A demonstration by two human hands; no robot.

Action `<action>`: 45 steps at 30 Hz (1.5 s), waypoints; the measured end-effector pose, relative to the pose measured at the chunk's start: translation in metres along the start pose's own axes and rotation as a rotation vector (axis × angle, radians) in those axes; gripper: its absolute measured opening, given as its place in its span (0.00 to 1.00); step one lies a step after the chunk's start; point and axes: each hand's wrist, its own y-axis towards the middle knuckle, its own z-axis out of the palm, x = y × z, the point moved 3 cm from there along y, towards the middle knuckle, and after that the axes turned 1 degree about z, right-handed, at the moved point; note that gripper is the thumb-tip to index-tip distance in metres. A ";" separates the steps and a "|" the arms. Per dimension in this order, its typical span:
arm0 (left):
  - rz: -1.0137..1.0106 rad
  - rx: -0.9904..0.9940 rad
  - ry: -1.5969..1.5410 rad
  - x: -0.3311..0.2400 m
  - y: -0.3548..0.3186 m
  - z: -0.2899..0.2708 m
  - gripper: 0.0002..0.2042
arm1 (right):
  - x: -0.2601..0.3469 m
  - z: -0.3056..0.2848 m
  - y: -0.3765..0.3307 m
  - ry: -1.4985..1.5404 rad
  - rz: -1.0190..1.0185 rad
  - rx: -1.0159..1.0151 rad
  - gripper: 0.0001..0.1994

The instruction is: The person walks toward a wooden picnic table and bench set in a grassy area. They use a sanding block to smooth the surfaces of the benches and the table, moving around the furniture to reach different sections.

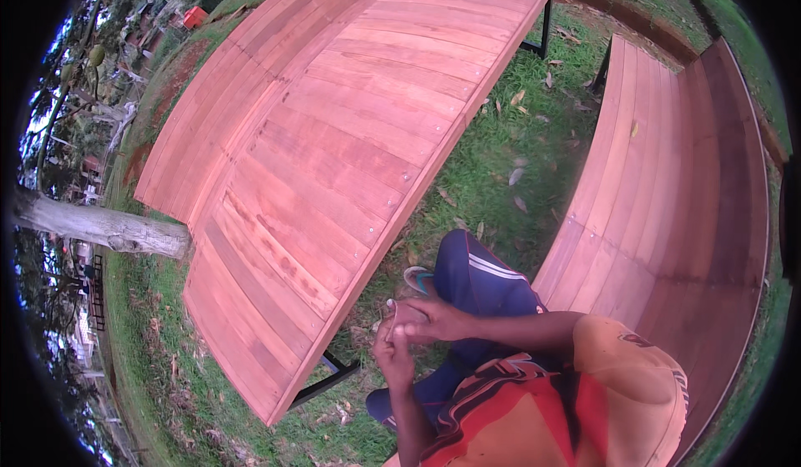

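Both hands meet in front of my lap, close to the near edge of the wooden table. Fingers of my left hand are curled closed, with the thumb pointing up. My right hand is closed too, its fingers reaching across to the left one. Between them shows a small pinkish piece with a pale tip sticking up; it is too small and too covered by fingers to name. Neither hand touches the tabletop.
I sit on a slatted wooden bench with a high backrest, right of the table. A second bench stands along the table's far side. A tree trunk is at the left. Leaves lie on the grass; my sandal rests there.
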 end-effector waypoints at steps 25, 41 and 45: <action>0.442 0.242 0.545 -0.043 0.294 0.190 0.09 | -0.116 -0.278 -0.129 -1.035 0.382 -0.790 0.14; 0.546 0.263 0.796 -0.030 0.231 0.139 0.28 | -0.041 -0.320 0.094 0.023 -0.147 -1.233 0.24; 0.773 0.127 1.000 -0.023 0.254 0.145 0.49 | -0.016 -0.253 0.166 -0.014 -0.215 -1.372 0.28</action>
